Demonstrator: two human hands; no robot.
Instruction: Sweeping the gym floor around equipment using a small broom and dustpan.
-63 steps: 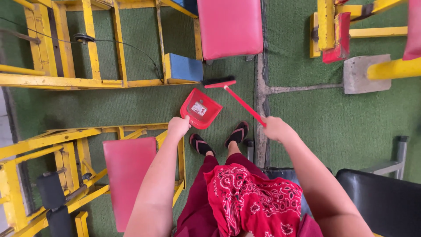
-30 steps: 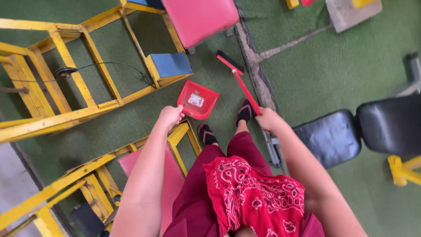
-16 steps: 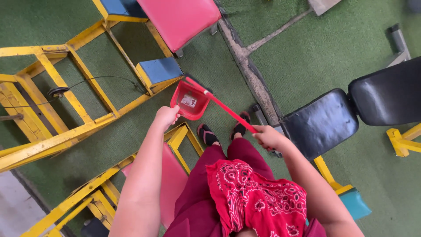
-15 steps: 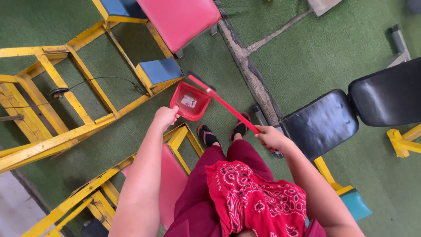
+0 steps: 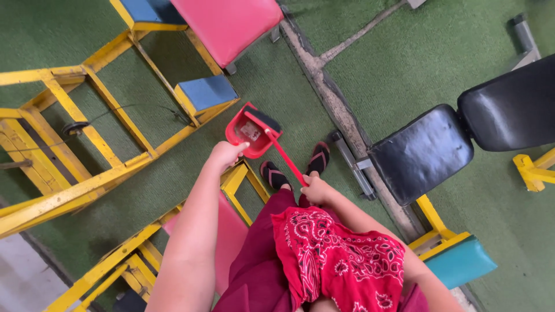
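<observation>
My left hand point(image 5: 227, 154) grips the handle of a red dustpan point(image 5: 247, 133), which hangs just above the green turf floor. My right hand point(image 5: 315, 189) is closed around the red handle of a small broom point(image 5: 276, 147). The broom's black bristle head lies across the dustpan's open mouth. My two feet in black sandals point(image 5: 295, 167) stand just below the dustpan. A red patterned cloth point(image 5: 335, 257) hangs at my front.
A yellow metal gym frame point(image 5: 87, 144) with a blue pad point(image 5: 205, 92) stands left. A pink bench pad point(image 5: 228, 23) is at the top, another pink pad point(image 5: 225, 237) by my left leg. A black padded bench point(image 5: 462, 138) stands right, with a concrete seam point(image 5: 341, 115) crossing the turf.
The broom has swung from the floor on the right over to the dustpan, its head now resting in the pan's mouth. My right hand drew in toward my body. The view turned.
</observation>
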